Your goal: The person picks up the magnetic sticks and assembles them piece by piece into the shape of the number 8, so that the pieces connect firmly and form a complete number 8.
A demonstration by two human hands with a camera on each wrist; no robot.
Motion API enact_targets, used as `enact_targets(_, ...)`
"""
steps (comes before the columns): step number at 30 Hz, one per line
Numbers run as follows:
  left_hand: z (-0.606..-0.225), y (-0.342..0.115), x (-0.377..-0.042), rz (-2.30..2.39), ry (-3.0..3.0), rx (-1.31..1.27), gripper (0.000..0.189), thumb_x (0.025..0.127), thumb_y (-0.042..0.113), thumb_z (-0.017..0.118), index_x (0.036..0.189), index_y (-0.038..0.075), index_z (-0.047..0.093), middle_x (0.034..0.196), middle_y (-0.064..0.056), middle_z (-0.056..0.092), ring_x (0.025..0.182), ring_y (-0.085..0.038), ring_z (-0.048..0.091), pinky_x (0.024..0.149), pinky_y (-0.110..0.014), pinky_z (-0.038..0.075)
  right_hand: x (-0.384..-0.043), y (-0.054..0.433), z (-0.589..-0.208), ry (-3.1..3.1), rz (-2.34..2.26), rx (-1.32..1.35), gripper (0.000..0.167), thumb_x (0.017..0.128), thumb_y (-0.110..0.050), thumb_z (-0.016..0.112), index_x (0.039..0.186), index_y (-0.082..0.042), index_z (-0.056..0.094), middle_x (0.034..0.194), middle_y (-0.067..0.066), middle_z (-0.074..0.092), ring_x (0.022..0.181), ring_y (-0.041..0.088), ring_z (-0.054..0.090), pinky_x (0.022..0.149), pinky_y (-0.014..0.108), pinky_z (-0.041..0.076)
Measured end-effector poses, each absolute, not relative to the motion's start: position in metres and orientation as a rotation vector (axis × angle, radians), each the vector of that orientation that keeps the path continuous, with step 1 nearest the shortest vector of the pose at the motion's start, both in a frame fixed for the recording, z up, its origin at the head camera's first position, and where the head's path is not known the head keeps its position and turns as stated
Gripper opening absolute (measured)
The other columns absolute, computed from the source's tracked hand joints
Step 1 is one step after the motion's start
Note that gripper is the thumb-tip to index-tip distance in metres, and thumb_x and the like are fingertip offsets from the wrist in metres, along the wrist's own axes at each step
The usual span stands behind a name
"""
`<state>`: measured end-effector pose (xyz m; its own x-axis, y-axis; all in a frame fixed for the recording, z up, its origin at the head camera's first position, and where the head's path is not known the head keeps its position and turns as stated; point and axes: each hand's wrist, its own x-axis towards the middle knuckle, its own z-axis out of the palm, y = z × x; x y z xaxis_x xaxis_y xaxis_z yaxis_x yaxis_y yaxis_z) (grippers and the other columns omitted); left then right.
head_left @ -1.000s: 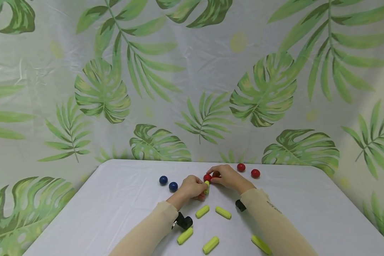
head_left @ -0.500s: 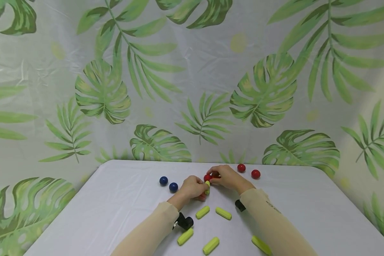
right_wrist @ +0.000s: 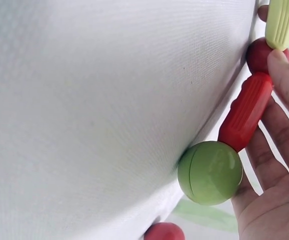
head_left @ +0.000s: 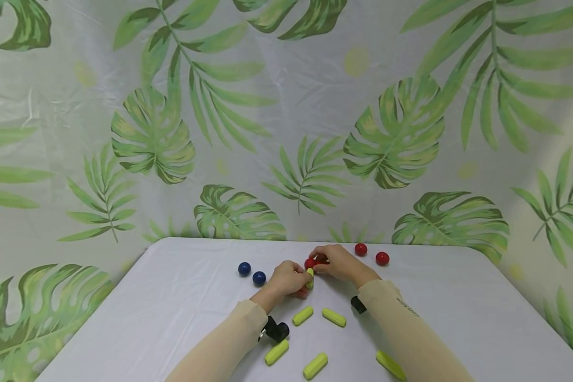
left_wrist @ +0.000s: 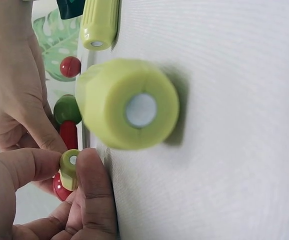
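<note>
My left hand (head_left: 286, 278) pinches a yellow-green ribbed magnetic rod (head_left: 310, 278) between thumb and forefinger. A metal disc shows in the rod's near end in the left wrist view. The rod's far end meets a red ball (right_wrist: 258, 56) in the right wrist view. My right hand (head_left: 340, 263) grips that ball, thumb on its near side, other fingers reaching behind. From the ball a red magnetic rod (right_wrist: 246, 111) runs to a green ball (right_wrist: 210, 172), forming a joined chain. In the head view the right hand hides the green ball.
Several loose yellow-green rods (head_left: 333, 317) lie on the white table (head_left: 181, 297) nearer the body. Two blue balls (head_left: 259, 278) sit left of the hands. Two red balls (head_left: 382, 259) rest at the back right. A leaf-patterned curtain (head_left: 305, 106) hangs behind the table.
</note>
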<state>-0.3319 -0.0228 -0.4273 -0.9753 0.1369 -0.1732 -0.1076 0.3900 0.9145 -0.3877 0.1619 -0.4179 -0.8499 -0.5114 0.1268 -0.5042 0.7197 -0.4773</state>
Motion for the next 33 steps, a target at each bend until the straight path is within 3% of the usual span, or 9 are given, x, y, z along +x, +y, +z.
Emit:
enact_targets(20, -0.422, -0.025, -0.327, 1.577, 2.455, 0.021, 0.01, 0.1, 0.011, 0.072, 0.095, 0.004, 0.066, 0.08, -0.008, 0.07, 0.056, -0.008, 0.064, 0.059, -0.025, 0.061, -0.388, 0.159, -0.418, 2.926, -0.763, -0.913, 0.026, 0.097, -0.012, 0.081, 0.122, -0.01, 0.078, 0.101, 0.004, 0.077, 0.092, 0.012, 0.066, 0.09, 0.037, 0.057)
enact_targets(29, -0.412, -0.038, -0.328, 1.386, 2.602, 0.175, 0.016, 0.099, 0.017, 0.073, 0.104, 0.003, 0.069, 0.074, -0.009, 0.073, 0.057, -0.011, 0.068, 0.062, -0.027, 0.061, -0.387, 0.157, -0.418, 2.926, -0.765, -0.871, 0.026, 0.097, -0.012, 0.08, 0.123, -0.009, 0.078, 0.102, 0.004, 0.077, 0.092, 0.013, 0.065, 0.092, 0.039, 0.058)
enact_targets(33, -0.405, -0.044, -0.33, 1.332, 2.648, 0.226, 0.018, 0.099, 0.021, 0.075, 0.107, 0.005, 0.07, 0.08, -0.01, 0.074, 0.058, -0.011, 0.068, 0.063, -0.027, 0.06, -0.387, 0.158, -0.418, 2.931, -0.753, -0.82, 0.028, 0.097, -0.013, 0.08, 0.124, -0.01, 0.077, 0.104, 0.003, 0.076, 0.092, 0.013, 0.064, 0.093, 0.038, 0.058)
